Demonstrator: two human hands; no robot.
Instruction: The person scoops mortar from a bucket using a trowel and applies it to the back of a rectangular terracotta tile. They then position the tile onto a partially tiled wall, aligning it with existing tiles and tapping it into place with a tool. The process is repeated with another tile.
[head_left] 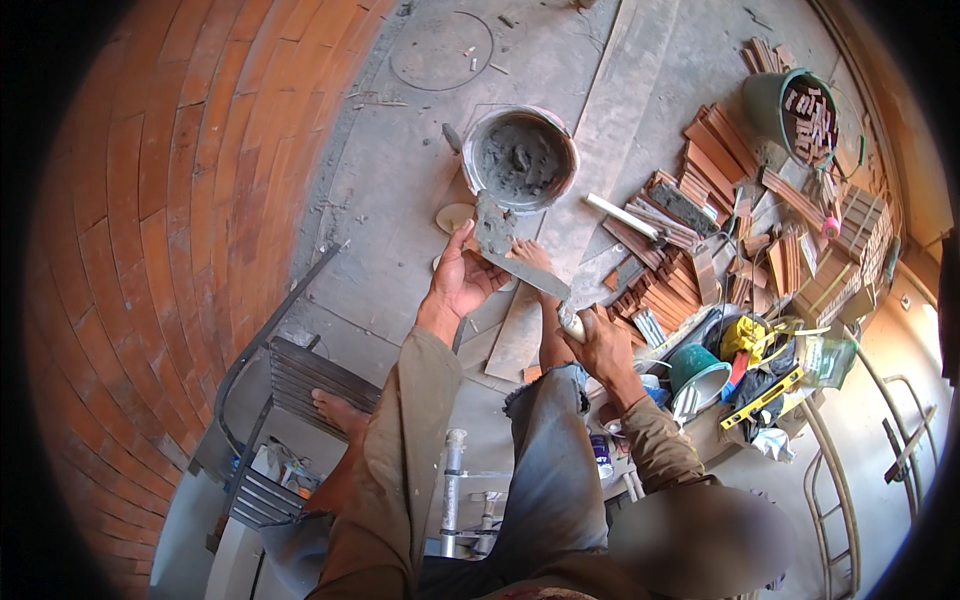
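Note:
My left hand [465, 280] is raised in the middle, palm up, holding a small piece caked with grey mortar [495, 222], probably tile. My right hand [605, 350] grips the pale handle of a trowel [535, 275], whose blade reaches toward that piece; whether they touch is unclear. Just beyond both hands is a white-rimmed bucket [520, 160] of wet grey mortar. My bare feet show below, one beside the hands, the other on a dark slatted metal step [315, 365].
An orange tiled wall [150, 250] curves up the left. On the concrete floor [410, 150] lie a long board [615, 120] and piles of cut tiles [720, 150]. A green bucket [765, 105] holds tile scraps. At right are a teal bucket [695, 365], yellow level [762, 398] and metal frames [840, 470].

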